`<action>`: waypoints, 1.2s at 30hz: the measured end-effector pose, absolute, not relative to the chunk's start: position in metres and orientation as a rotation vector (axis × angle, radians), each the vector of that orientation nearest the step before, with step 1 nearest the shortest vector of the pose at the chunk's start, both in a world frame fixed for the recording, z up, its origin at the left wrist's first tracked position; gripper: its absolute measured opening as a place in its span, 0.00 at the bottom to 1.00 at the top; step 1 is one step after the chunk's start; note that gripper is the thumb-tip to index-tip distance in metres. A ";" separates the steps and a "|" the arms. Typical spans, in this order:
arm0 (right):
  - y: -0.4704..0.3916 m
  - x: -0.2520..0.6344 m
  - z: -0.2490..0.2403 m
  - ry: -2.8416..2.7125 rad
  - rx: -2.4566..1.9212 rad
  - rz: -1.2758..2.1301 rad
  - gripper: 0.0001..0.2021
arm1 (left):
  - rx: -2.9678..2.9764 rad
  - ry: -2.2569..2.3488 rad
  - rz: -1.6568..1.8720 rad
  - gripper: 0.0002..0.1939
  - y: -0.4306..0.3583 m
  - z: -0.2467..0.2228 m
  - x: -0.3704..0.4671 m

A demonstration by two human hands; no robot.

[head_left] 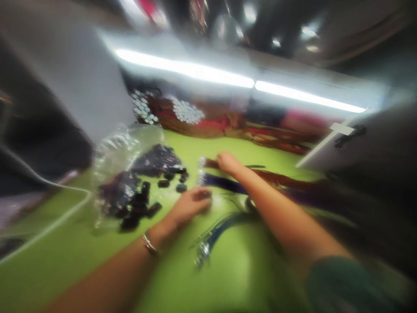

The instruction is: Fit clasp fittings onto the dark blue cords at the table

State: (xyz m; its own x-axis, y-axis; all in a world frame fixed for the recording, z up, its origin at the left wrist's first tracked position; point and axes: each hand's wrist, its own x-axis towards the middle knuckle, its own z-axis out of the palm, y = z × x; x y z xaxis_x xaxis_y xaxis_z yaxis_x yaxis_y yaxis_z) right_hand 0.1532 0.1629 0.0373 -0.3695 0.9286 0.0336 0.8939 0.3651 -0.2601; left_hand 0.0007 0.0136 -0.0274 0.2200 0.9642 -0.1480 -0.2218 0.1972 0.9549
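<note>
Head view: the right hand (229,162) grips thin brown wires (211,163) beyond the dark purple wire bundle (224,182) running left-right; the left hand (192,203), hold unclear, lies nearer.

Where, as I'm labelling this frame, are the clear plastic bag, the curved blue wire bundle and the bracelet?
Clear plastic bag (112,150): head view, its crinkled upper wall.
Curved blue wire bundle (223,224): head view, along its bend.
Bracelet (149,243): head view, middle of its visible band.
</note>
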 end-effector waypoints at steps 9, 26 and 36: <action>0.154 0.252 0.112 -1.391 -1.311 0.583 0.06 | 0.964 1.014 1.034 0.21 0.013 -0.021 0.001; 0.040 0.176 0.030 -2.276 -1.396 0.650 0.10 | 0.711 0.829 1.049 0.18 0.004 -0.007 0.006; 0.045 0.180 0.029 -2.309 -1.395 0.762 0.10 | 0.691 0.845 1.026 0.18 0.006 -0.006 0.005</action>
State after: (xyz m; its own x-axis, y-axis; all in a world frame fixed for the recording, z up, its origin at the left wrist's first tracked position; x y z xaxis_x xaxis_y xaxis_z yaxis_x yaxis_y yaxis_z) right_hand 0.1797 0.0447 0.0294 -0.4619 0.8869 0.0102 0.7064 0.3748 -0.6004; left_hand 0.0053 0.0058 -0.0059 0.2699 0.9244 -0.2695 -0.4419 0.3676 0.8183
